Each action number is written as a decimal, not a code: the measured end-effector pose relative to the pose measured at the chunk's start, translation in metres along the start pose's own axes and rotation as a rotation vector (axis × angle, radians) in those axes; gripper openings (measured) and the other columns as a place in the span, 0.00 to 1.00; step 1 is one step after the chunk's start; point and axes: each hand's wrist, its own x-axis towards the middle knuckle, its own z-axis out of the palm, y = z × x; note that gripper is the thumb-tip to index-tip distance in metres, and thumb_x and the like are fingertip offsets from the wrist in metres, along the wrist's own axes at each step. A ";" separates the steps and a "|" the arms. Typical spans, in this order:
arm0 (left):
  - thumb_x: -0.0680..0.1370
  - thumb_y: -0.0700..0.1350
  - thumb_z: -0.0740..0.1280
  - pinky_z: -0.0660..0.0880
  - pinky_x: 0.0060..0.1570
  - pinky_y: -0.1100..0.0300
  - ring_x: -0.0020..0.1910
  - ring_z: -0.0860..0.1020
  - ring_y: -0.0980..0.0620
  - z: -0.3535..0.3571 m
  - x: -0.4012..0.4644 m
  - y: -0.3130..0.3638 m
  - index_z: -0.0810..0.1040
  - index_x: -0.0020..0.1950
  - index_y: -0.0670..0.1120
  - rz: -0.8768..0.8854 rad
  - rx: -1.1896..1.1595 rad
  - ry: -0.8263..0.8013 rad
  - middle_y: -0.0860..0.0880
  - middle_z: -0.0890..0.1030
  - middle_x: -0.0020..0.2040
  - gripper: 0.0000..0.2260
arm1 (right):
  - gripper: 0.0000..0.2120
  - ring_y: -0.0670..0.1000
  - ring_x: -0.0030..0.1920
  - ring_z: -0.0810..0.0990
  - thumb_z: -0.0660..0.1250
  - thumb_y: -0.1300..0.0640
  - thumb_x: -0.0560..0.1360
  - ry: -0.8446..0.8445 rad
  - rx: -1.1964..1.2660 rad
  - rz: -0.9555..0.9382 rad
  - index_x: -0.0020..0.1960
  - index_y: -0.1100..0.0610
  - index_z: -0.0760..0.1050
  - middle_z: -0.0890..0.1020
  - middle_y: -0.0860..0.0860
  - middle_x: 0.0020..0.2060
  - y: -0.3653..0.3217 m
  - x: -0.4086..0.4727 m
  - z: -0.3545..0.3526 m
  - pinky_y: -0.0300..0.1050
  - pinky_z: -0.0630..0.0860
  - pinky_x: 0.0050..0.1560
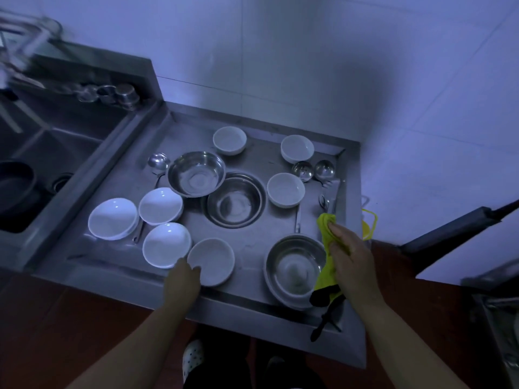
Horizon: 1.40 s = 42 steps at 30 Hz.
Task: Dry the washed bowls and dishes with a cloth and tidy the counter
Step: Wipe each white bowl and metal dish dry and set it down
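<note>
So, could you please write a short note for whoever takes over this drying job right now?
Left hand grips the near rim of a white bowl at the counter's front edge.
Right hand holds the yellow cloth beside the front steel bowl.
White bowls, shallow white dishes, steel bowls and ladles lie spread over the steel counter.
Done: nothing visibly stacked or put away.
Left: dry each piece, then tidy.

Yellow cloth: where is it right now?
Head view, right side: the yellow cloth is gripped in the right hand, beside the near-right steel bowl.
</note>
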 end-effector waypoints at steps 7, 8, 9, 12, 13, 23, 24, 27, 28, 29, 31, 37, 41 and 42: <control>0.71 0.37 0.66 0.68 0.43 0.54 0.49 0.77 0.37 -0.008 0.020 0.002 0.73 0.45 0.36 -0.084 -0.127 -0.137 0.37 0.78 0.45 0.05 | 0.19 0.43 0.60 0.74 0.62 0.71 0.76 0.038 0.058 0.065 0.62 0.54 0.76 0.78 0.45 0.58 -0.018 -0.012 0.028 0.33 0.68 0.60; 0.69 0.39 0.66 0.68 0.41 0.54 0.46 0.77 0.39 -0.012 0.020 0.004 0.73 0.41 0.37 -0.081 -0.176 -0.183 0.39 0.77 0.39 0.06 | 0.18 0.44 0.60 0.74 0.62 0.71 0.76 0.041 0.063 0.074 0.63 0.56 0.76 0.78 0.47 0.59 -0.020 -0.013 0.032 0.35 0.68 0.61; 0.67 0.41 0.67 0.69 0.40 0.54 0.42 0.77 0.40 -0.018 0.020 0.005 0.74 0.39 0.36 -0.073 -0.224 -0.235 0.41 0.76 0.36 0.09 | 0.18 0.45 0.60 0.74 0.62 0.71 0.76 0.046 0.070 0.081 0.63 0.57 0.76 0.78 0.48 0.59 -0.024 -0.015 0.036 0.38 0.68 0.62; 0.59 0.43 0.66 0.75 0.42 0.49 0.41 0.78 0.39 -0.042 0.025 0.008 0.78 0.41 0.33 -0.103 -0.400 -0.336 0.36 0.77 0.37 0.17 | 0.18 0.43 0.59 0.74 0.62 0.71 0.76 0.059 0.091 0.080 0.61 0.54 0.76 0.78 0.47 0.59 -0.034 -0.021 0.050 0.38 0.68 0.62; 0.59 0.42 0.66 0.76 0.42 0.47 0.40 0.77 0.39 -0.051 0.027 0.008 0.77 0.40 0.34 -0.126 -0.467 -0.361 0.36 0.76 0.38 0.15 | 0.18 0.43 0.59 0.74 0.62 0.70 0.77 0.057 0.081 0.074 0.61 0.53 0.76 0.78 0.46 0.59 -0.037 -0.023 0.054 0.38 0.68 0.62; 0.67 0.38 0.73 0.75 0.38 0.59 0.43 0.77 0.53 -0.162 0.049 0.010 0.74 0.47 0.52 0.289 -0.519 -0.179 0.51 0.79 0.45 0.14 | 0.16 0.35 0.56 0.77 0.64 0.67 0.77 0.021 0.176 -0.021 0.59 0.52 0.78 0.80 0.41 0.55 -0.078 -0.029 0.115 0.27 0.71 0.56; 0.66 0.40 0.74 0.74 0.37 0.61 0.43 0.77 0.57 -0.173 0.049 0.008 0.74 0.45 0.55 0.357 -0.474 -0.114 0.55 0.79 0.44 0.15 | 0.17 0.32 0.54 0.76 0.64 0.67 0.77 0.017 0.186 -0.034 0.58 0.49 0.78 0.79 0.39 0.54 -0.084 -0.028 0.122 0.24 0.70 0.53; 0.65 0.43 0.76 0.69 0.34 0.70 0.42 0.75 0.63 -0.205 0.054 0.001 0.73 0.47 0.55 0.499 -0.350 0.044 0.60 0.77 0.43 0.17 | 0.17 0.32 0.55 0.76 0.64 0.68 0.77 -0.011 0.227 -0.071 0.57 0.49 0.78 0.79 0.41 0.55 -0.098 -0.027 0.143 0.27 0.70 0.57; 0.64 0.43 0.76 0.71 0.37 0.69 0.43 0.76 0.61 -0.214 0.056 -0.003 0.74 0.50 0.52 0.539 -0.305 0.086 0.58 0.77 0.44 0.18 | 0.16 0.36 0.58 0.76 0.65 0.67 0.77 -0.023 0.224 -0.076 0.59 0.51 0.78 0.80 0.44 0.57 -0.102 -0.027 0.149 0.32 0.70 0.61; 0.64 0.44 0.77 0.73 0.40 0.65 0.44 0.76 0.58 -0.224 0.058 -0.006 0.75 0.52 0.50 0.575 -0.261 0.120 0.55 0.77 0.45 0.20 | 0.15 0.39 0.60 0.76 0.65 0.66 0.77 -0.030 0.220 -0.083 0.60 0.52 0.78 0.80 0.45 0.58 -0.106 -0.026 0.156 0.35 0.70 0.62; 0.63 0.47 0.78 0.75 0.43 0.57 0.45 0.76 0.53 -0.242 0.059 -0.015 0.75 0.54 0.49 0.641 -0.174 0.181 0.52 0.76 0.48 0.23 | 0.17 0.34 0.57 0.75 0.65 0.66 0.77 -0.038 0.215 -0.136 0.57 0.46 0.77 0.79 0.41 0.56 -0.117 -0.026 0.170 0.27 0.69 0.58; 0.61 0.51 0.78 0.66 0.40 0.69 0.46 0.70 0.56 -0.295 0.055 -0.033 0.73 0.53 0.51 0.802 -0.071 0.307 0.55 0.73 0.47 0.24 | 0.18 0.50 0.60 0.75 0.64 0.70 0.76 -0.033 0.062 -0.429 0.61 0.54 0.75 0.76 0.45 0.59 -0.155 -0.024 0.213 0.42 0.69 0.63; 0.62 0.49 0.78 0.67 0.43 0.67 0.47 0.72 0.55 -0.322 0.050 -0.040 0.74 0.53 0.52 0.823 -0.151 0.358 0.54 0.74 0.48 0.23 | 0.14 0.58 0.57 0.78 0.63 0.66 0.75 0.071 -0.032 -0.822 0.60 0.64 0.76 0.79 0.58 0.59 -0.187 -0.026 0.238 0.56 0.75 0.57; 0.63 0.48 0.78 0.68 0.43 0.69 0.46 0.73 0.56 -0.327 0.048 -0.040 0.74 0.54 0.51 0.819 -0.188 0.370 0.54 0.75 0.48 0.22 | 0.14 0.58 0.57 0.77 0.63 0.65 0.75 0.086 -0.023 -0.907 0.60 0.64 0.76 0.79 0.59 0.59 -0.195 -0.026 0.244 0.56 0.75 0.57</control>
